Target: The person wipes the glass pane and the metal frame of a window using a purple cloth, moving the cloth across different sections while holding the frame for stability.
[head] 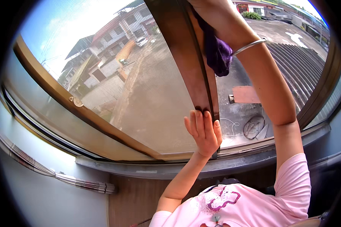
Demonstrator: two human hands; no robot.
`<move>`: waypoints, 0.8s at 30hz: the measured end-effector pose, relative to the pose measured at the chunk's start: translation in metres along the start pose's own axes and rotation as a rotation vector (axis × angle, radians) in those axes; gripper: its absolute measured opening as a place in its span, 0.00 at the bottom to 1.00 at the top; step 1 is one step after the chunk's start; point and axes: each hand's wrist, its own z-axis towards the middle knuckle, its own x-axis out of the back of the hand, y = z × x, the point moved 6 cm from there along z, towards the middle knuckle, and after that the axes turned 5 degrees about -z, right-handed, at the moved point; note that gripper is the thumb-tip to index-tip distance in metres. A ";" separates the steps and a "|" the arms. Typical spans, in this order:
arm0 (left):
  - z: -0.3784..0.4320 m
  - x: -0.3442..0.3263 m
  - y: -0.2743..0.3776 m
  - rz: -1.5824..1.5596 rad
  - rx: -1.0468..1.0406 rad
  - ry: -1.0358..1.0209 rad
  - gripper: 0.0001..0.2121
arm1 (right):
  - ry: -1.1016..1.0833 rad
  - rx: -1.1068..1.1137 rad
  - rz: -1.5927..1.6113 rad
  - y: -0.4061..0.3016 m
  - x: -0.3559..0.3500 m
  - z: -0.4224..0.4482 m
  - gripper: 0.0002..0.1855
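Note:
My left hand [206, 137] lies with its fingertips against the brown window stile [197, 95], thumb slightly apart, palm turned toward the frame. Higher up the same stile, at the top edge of the view, is my right hand [213, 12]; its fingers are cut off or hidden. A dark purple cloth [223, 58] hangs from beneath that hand, against the stile. A silver bangle [249, 47] circles the right wrist. To the left of the stile spans a fine mesh window screen [156, 110]; on the right the window opening looks outside.
A latch [76, 101] sits on the left frame bar. Below runs the grey sill [170, 171]. A tied curtain [74, 181] hangs at lower left. Outside are a corrugated roof [295, 68], a reddish board [245, 94] and a coiled cable [253, 126].

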 end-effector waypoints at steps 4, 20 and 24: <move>0.007 0.017 0.009 -0.210 0.029 -0.094 0.24 | 0.038 -0.348 0.176 0.051 -0.010 -0.134 0.23; -0.053 0.056 -0.033 -0.572 0.297 -0.180 0.24 | 0.129 -0.231 0.279 0.005 0.043 -0.196 0.24; -0.054 0.056 -0.033 -0.587 0.340 -0.162 0.25 | 0.121 0.531 -0.521 -0.057 -0.005 -0.120 0.19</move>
